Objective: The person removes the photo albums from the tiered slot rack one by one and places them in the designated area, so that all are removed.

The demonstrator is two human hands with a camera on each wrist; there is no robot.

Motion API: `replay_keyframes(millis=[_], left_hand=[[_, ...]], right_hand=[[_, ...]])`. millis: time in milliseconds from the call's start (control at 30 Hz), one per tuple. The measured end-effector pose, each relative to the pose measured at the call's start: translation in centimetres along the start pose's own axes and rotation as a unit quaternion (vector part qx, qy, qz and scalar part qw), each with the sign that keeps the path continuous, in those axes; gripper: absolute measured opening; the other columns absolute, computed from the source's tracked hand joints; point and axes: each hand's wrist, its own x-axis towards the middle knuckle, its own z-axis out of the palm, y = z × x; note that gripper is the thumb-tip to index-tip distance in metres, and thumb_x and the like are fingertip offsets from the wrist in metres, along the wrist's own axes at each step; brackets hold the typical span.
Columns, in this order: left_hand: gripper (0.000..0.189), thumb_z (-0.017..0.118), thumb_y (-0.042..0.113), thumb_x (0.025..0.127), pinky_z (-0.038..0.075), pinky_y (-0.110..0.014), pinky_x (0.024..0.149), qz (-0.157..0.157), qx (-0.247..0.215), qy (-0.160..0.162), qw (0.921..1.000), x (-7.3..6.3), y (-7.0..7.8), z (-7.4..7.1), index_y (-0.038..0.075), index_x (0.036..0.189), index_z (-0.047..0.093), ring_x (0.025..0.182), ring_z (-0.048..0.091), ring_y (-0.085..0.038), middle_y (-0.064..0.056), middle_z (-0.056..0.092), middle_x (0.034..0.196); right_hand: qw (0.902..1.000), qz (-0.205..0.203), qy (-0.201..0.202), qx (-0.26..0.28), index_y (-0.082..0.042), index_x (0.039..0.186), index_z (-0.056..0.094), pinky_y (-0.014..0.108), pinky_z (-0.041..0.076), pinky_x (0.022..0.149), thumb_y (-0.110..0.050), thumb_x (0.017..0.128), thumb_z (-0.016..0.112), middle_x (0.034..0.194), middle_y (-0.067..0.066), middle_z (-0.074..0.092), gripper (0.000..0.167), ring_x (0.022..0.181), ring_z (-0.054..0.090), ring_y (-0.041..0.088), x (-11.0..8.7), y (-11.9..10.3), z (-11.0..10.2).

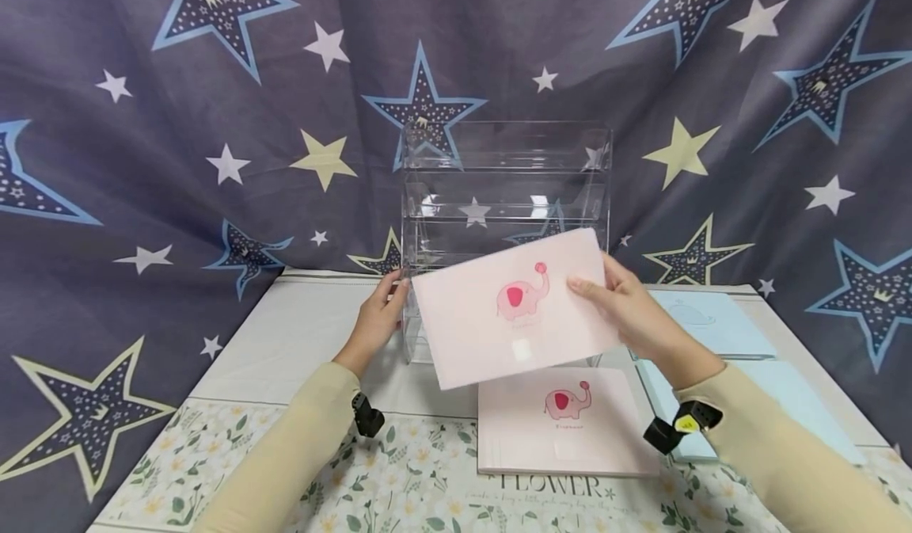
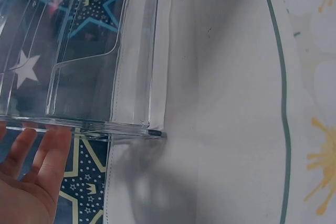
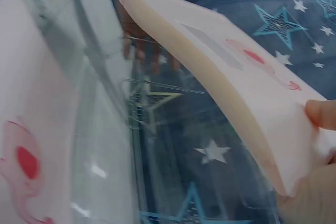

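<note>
My right hand [image 1: 634, 307] grips the right end of a pink notebook [image 1: 463, 311] with a red-eared elephant on its cover, thumb on the front. The notebook is tilted in the air before a clear plastic tiered rack [image 1: 506, 165], hiding its lower part. In the right wrist view, the notebook's thick pale page edge [image 3: 210, 87] shows. My left hand [image 1: 378, 315] touches the rack's left side; in the left wrist view its fairly straight fingers [image 2: 52, 153] rest against the side panel. Another pink elephant notebook [image 1: 520, 430] lies flat on the table below.
Light blue notebooks [image 1: 777, 398] lie at the right, one with a whale-like drawing [image 1: 694, 314], partly behind my right arm. A white and floral cloth [image 1: 420, 470] covers the table. Behind the rack hangs a dark star-patterned curtain [image 1: 278, 105].
</note>
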Motion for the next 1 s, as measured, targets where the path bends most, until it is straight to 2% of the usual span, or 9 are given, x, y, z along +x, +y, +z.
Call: replay_keyframes(millis=[167,467,667,867,1000], left_hand=[[0.055,0.038,0.049,0.108,0.06,-0.043,0.081,0.003,-0.001,0.001,1.0,-0.1,-0.1,-0.1,0.017,0.152,0.04,0.109,0.061,-0.034,-0.017,0.054,0.134],[0.056,0.036,0.05,0.108,0.06,-0.045,0.084,-0.002,-0.008,-0.006,0.9999,-0.2,0.3,-0.1,0.019,0.154,0.037,0.116,0.059,-0.033,-0.016,0.052,0.136],[0.056,0.035,0.052,0.107,0.059,-0.045,0.086,-0.007,-0.006,-0.012,0.9999,-0.2,0.3,-0.1,0.021,0.154,0.036,0.117,0.058,-0.032,-0.015,0.051,0.138],[0.057,0.035,0.053,0.107,0.058,-0.046,0.088,-0.01,-0.011,-0.019,0.9997,-0.2,0.3,-0.2,0.021,0.155,0.035,0.119,0.058,-0.033,-0.014,0.05,0.138],[0.056,0.035,0.052,0.107,0.058,-0.046,0.088,-0.011,-0.014,-0.019,0.9997,-0.1,0.3,-0.3,0.02,0.154,0.036,0.119,0.057,-0.033,-0.015,0.05,0.138]], right_hand=[[0.9984,0.046,-0.03,0.012,-0.009,0.154,0.031,0.048,0.062,0.067,-0.018,0.104,0.056,0.103,0.01,0.068,0.056,0.081,0.07,0.023,-0.6,1.7,1.2],[0.9884,0.113,-0.08,0.063,-0.014,0.156,0.028,0.047,0.062,0.068,-0.017,0.103,0.058,0.105,0.013,0.068,0.061,0.083,0.072,0.027,-1.5,4.4,3.3],[0.981,0.132,-0.095,0.106,-0.012,0.155,0.024,0.04,0.063,0.068,-0.015,0.102,0.059,0.109,0.013,0.066,0.063,0.086,0.07,0.024,-2.0,6.0,5.1],[0.9736,0.148,-0.093,0.147,-0.01,0.152,0.024,0.041,0.063,0.07,-0.014,0.103,0.057,0.112,0.012,0.065,0.06,0.087,0.07,0.023,-2.2,7.3,7.3],[0.973,0.152,-0.089,0.149,-0.008,0.149,0.025,0.038,0.062,0.07,-0.013,0.102,0.058,0.111,0.012,0.065,0.058,0.087,0.069,0.022,-2.0,8.1,8.8]])
